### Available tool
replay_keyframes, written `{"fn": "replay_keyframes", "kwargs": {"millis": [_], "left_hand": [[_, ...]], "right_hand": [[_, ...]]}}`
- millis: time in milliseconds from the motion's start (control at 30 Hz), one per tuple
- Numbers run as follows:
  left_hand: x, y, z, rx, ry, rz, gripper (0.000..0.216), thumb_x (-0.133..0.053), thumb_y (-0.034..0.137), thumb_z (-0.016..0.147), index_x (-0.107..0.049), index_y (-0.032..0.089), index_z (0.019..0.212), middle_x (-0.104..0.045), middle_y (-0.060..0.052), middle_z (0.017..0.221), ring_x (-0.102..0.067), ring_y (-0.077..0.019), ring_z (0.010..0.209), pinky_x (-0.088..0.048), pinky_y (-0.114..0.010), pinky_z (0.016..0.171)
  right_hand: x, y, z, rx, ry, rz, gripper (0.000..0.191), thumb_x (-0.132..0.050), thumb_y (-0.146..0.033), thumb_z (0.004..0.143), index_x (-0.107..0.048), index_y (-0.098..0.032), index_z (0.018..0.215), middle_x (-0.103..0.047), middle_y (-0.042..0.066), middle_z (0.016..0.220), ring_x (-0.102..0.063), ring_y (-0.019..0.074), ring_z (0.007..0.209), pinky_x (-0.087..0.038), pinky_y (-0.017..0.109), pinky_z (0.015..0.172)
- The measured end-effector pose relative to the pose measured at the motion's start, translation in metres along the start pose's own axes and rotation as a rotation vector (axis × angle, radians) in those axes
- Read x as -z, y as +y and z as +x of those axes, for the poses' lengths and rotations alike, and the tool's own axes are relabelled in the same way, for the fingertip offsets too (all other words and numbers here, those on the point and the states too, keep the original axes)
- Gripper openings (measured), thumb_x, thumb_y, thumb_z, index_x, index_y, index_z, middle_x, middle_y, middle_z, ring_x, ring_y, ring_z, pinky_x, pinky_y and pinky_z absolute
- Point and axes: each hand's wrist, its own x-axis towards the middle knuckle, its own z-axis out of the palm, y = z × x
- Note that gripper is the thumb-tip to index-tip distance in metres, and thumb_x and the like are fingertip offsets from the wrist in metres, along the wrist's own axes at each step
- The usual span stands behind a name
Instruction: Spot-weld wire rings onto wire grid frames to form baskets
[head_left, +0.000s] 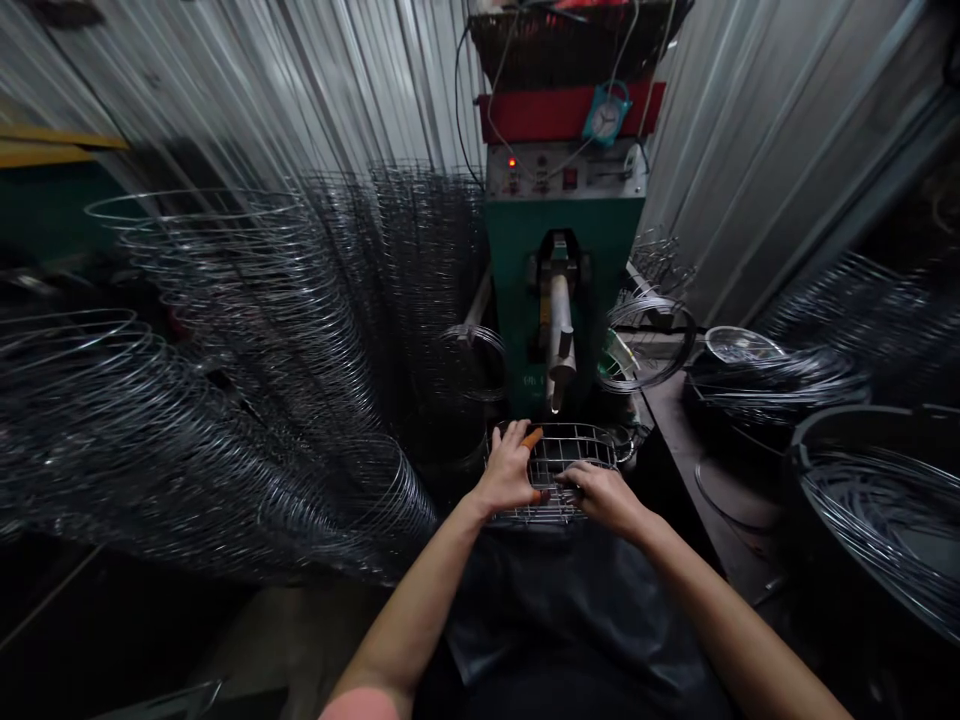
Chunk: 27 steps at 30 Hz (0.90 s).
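Observation:
A shiny wire basket with a rounded-corner rim lies in front of me, below the machine's electrode. My left hand grips its left side, thumb and forefinger apart. Orange wraps cover parts of that thumb and forefinger. My right hand is at the near right part of the grid, its fingers bent and pressed together. What lies between those fingers is too small and dark to make out. Just above the basket's far rim hangs the electrode arm of a green machine, apart from both hands.
Tall stacks of wire rings crowd the left side. Loops of wire hang beside the machine. To the right stand a dark tub holding wire rings and a heap of wire. A blue clock hangs above the control panel.

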Motion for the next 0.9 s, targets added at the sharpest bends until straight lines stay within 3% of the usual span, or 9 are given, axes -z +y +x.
{"fn": "replay_keyframes", "kwargs": {"millis": [133,300,533,900], "left_hand": [[-0.001,-0.006,0.008,0.024,-0.013,-0.038,0.098,-0.079,0.039,0.049,-0.035,0.012,0.133,-0.025,-0.021,0.144,-0.018,-0.0372,0.135,-0.01,-0.057,0.109],[-0.003,-0.012,0.016,0.016,-0.008,-0.066,0.101,-0.08,0.038,0.048,-0.033,0.015,0.134,-0.024,-0.02,0.145,-0.017,-0.0379,0.135,-0.009,-0.059,0.108],[-0.009,-0.019,0.021,0.026,0.02,-0.094,0.1,-0.079,0.04,0.049,-0.034,0.016,0.134,-0.025,-0.02,0.145,-0.018,-0.0372,0.135,-0.01,-0.059,0.108],[-0.001,-0.031,0.051,0.026,-0.011,-0.116,0.105,-0.082,0.042,0.044,-0.034,0.018,0.134,-0.024,-0.02,0.145,-0.018,-0.0361,0.135,-0.012,-0.059,0.107]], "right_hand": [[0.0,0.003,0.011,-0.01,-0.004,-0.005,0.037,-0.049,-0.006,0.073,-0.065,-0.022,0.103,-0.066,0.004,0.1,-0.062,0.0178,0.091,-0.044,0.025,0.073],[0.002,0.008,0.02,0.001,-0.022,0.008,0.034,-0.05,-0.005,0.073,-0.066,-0.021,0.098,-0.067,0.004,0.095,-0.063,0.0163,0.087,-0.043,0.023,0.071],[0.002,0.012,0.025,-0.009,-0.006,-0.026,0.03,-0.05,-0.008,0.077,-0.066,-0.022,0.098,-0.067,0.004,0.096,-0.063,0.0166,0.087,-0.043,0.023,0.068],[0.014,0.02,0.047,-0.005,0.067,-0.076,0.026,-0.054,-0.01,0.077,-0.065,-0.022,0.098,-0.068,0.004,0.097,-0.064,0.0155,0.087,-0.043,0.022,0.069]]}}
